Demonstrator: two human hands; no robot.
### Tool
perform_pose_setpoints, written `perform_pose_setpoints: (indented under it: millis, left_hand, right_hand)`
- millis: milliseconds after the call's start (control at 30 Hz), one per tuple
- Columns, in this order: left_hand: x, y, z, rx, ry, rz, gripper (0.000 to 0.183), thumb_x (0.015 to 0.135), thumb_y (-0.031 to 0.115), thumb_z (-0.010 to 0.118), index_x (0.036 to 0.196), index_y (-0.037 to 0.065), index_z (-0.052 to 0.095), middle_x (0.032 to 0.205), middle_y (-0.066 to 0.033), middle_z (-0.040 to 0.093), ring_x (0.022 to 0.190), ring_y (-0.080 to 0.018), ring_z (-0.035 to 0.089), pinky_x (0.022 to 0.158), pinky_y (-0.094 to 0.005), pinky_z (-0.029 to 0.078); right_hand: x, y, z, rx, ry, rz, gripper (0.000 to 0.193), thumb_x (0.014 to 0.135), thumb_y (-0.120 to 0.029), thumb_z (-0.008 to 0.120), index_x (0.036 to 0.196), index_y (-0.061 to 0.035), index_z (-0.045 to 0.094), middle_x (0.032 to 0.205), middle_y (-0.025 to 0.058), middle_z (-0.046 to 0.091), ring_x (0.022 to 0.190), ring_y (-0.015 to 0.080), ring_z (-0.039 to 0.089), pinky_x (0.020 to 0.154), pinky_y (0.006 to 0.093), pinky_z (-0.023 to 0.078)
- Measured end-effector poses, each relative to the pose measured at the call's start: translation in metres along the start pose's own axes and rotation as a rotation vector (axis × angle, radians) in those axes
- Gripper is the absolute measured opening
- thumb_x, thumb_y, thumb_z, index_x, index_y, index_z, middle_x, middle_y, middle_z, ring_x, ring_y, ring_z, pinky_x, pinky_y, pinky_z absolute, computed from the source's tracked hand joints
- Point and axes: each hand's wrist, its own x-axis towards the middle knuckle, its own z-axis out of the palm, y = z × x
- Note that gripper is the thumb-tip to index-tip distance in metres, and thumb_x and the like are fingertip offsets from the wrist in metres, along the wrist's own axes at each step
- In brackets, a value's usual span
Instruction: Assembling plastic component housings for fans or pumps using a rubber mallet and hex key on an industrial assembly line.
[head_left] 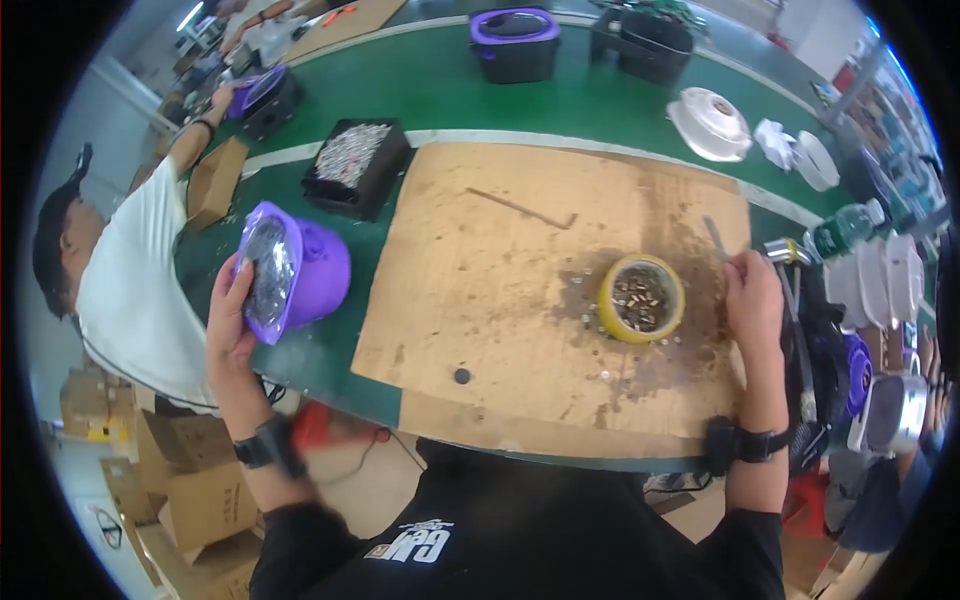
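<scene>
My left hand [228, 318] grips a purple plastic housing [322, 272] by its rim, over the left edge of the work table. The housing lies tipped on its side, and a dark, shiny window covered by clear film faces my palm. My right hand [755, 300] is closed at the right edge of the cardboard sheet [480, 300]. From its fingers a thin grey metal strip [714, 236] sticks out; its far kind is unclear. Left of that hand, a yellow tape ring [607, 310] holds many small brass-coloured metal pieces [640, 298].
An L-shaped metal rod [520, 207] and a small black disc [462, 376] lie on the cardboard. A black bin of small silvery parts [352, 155] stands beyond the housing. White covers [710, 124] and a green bottle [845, 230] are at right. A co-worker [150, 270] sits at left.
</scene>
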Motion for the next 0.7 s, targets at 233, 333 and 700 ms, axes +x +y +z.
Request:
perform_pose_setpoints:
  millis: [233, 333, 700]
  left_hand:
    - [-0.046, 0.013, 0.117, -0.125, -0.232, -0.129, 0.035, 0.095, 0.017, 0.068, 0.125, 0.002, 0.058, 0.11, -0.0062, 0.068, 0.096, -0.0124, 0.066, 0.086, -0.0276, 0.055]
    - [-0.067, 0.006, 0.175, 0.13, -0.261, -0.12, 0.034, 0.091, 0.017, 0.075, 0.118, 0.002, 0.06, 0.103, -0.004, 0.068, 0.089, -0.0095, 0.065, 0.079, -0.025, 0.053]
    - [-0.092, 0.029, 0.213, 0.925, -0.429, 0.691, 0.077, 0.071, 0.037, 0.082, 0.133, -0.001, 0.055, 0.135, -0.0208, 0.054, 0.126, -0.0394, 0.051, 0.108, -0.0484, 0.037]
  right_hand:
    - [0.01, -0.006, 0.008, -0.251, -0.068, -0.076, 0.009, 0.089, -0.003, 0.056, 0.097, 0.0011, 0.053, 0.095, 0.0236, 0.06, 0.089, 0.0431, 0.059, 0.078, 0.0496, 0.047]
    - [0.016, -0.011, 0.005, -0.347, -0.087, -0.096, 0.013, 0.084, 0.003, 0.05, 0.096, 0.0007, 0.05, 0.096, 0.0239, 0.058, 0.091, 0.0443, 0.059, 0.08, 0.0522, 0.046]
    - [0.001, -0.202, -0.08, 0.18, -0.538, -0.591, 0.015, 0.091, 0.002, 0.053, 0.103, -0.0012, 0.06, 0.084, 0.0148, 0.057, 0.082, 0.0312, 0.062, 0.074, 0.0365, 0.049]
